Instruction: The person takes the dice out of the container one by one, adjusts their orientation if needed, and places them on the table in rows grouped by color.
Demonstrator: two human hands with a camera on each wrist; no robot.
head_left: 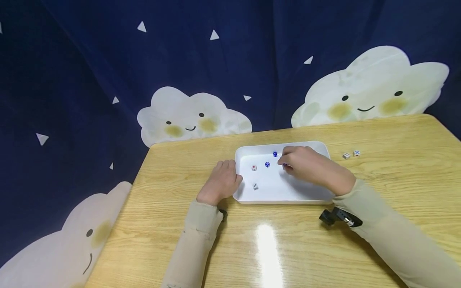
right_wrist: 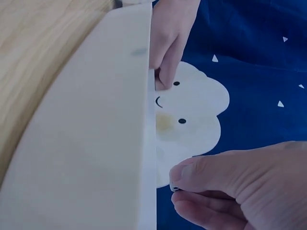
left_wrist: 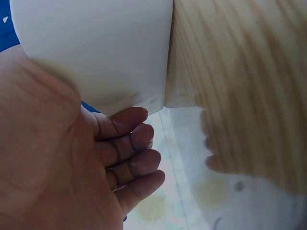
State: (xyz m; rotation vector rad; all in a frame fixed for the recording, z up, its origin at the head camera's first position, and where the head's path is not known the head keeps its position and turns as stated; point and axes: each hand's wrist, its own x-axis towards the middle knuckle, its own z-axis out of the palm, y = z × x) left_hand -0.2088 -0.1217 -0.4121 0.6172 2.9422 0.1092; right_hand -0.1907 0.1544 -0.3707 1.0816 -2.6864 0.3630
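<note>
On the worktop (head_left: 180, 176), a tray (head_left: 288, 191) is lying right of frame centre. The left hand (head_left: 221, 182) is holding its left rim; the right hand (head_left: 306, 166) is pinching a die (right_wrist: 175, 188). Placing is seemingly going on, next calling for gentle release.

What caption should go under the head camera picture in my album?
Left hand holding a white rounded-rectangular tray, right hand pinching a small dotted die over it.
</note>
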